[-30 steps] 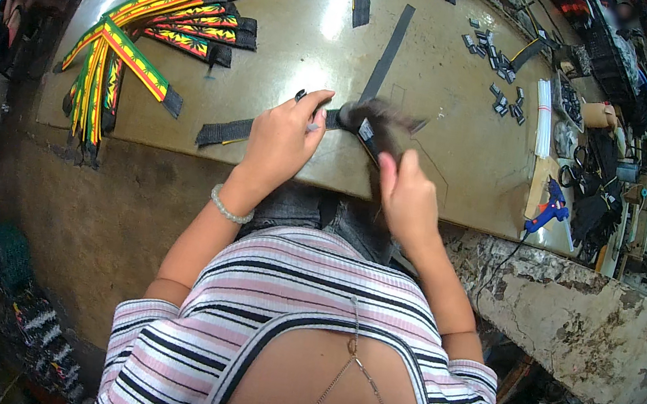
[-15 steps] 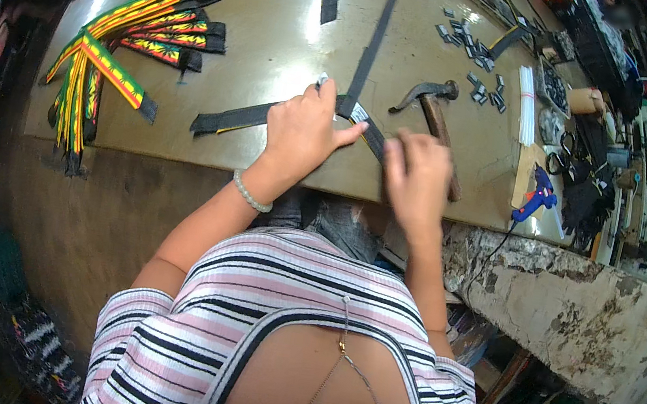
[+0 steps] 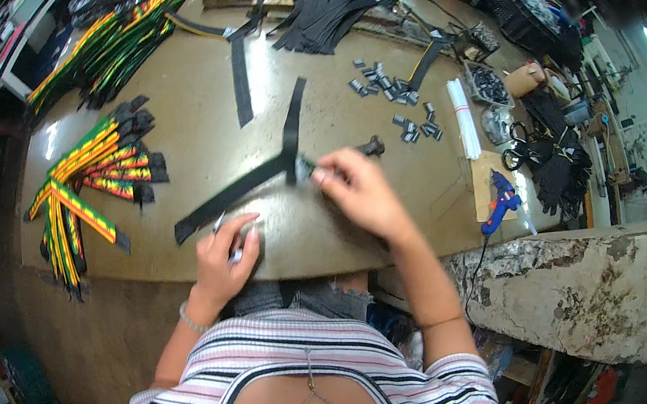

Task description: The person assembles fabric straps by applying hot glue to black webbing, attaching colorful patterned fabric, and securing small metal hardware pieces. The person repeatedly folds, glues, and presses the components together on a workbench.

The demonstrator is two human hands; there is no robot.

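Observation:
My right hand (image 3: 357, 194) pinches the right end of a black strap (image 3: 230, 194) by a small pale patch where its pieces meet. From that junction one arm of the strap points away from me and a longer one slants down to the left. My left hand (image 3: 224, 262) is closed near the table's front edge, below the strap. A slim whitish object (image 3: 236, 256) shows between its fingers; its kind is unclear. Just beyond my right hand lies a hammer (image 3: 372, 145), its head visible and most of its handle hidden by the hand.
Patterned green, yellow and red straps (image 3: 95, 139) fan out at left. Beyond lie another joined black strap (image 3: 241, 81) and a pile of black strips (image 3: 324, 10). Small metal clips (image 3: 388, 84) are scattered right of centre, near white sticks (image 3: 463, 118) and a blue glue gun (image 3: 501, 203).
My left hand has let go of the strap and drawn back toward me. My right hand has moved left onto the strap's junction, and the strap has turned. The view has tilted up.

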